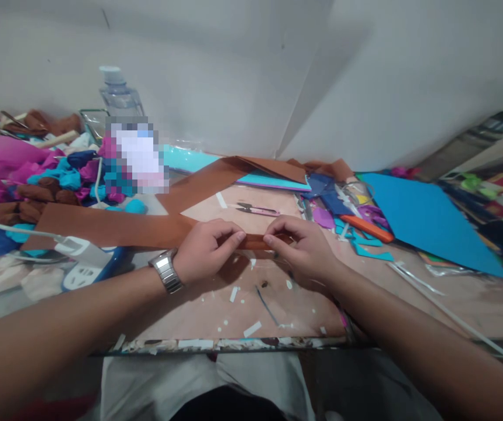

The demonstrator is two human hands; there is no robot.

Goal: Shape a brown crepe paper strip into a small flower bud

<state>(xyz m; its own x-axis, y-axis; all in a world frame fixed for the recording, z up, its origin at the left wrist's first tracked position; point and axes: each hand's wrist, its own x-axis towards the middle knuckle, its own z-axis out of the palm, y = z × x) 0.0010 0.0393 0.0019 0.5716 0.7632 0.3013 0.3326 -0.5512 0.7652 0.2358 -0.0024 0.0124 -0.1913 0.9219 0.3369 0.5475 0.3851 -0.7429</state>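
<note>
A long brown strip [146, 230], paper or thin fabric, runs across the worktable. My left hand [207, 248] pinches its folded or rolled end between thumb and fingers. Opposite it, my right hand [302, 248] pinches the same end, leaving a short narrow span between the two thumbs. A second length of brown strip [207, 181] slants up toward the wall behind my hands. Thread snips [258, 209] lie on the table just beyond my fingers. My left wrist wears a metal watch [168, 272].
A clear bottle [122, 99] stands at the back left, near piled coloured bundles [54, 169]. A power strip [91, 272] with a white plug sits beside my left forearm. At right are a blue sheet [431, 222], an orange cutter [365, 228] and a thin white rod [453, 313].
</note>
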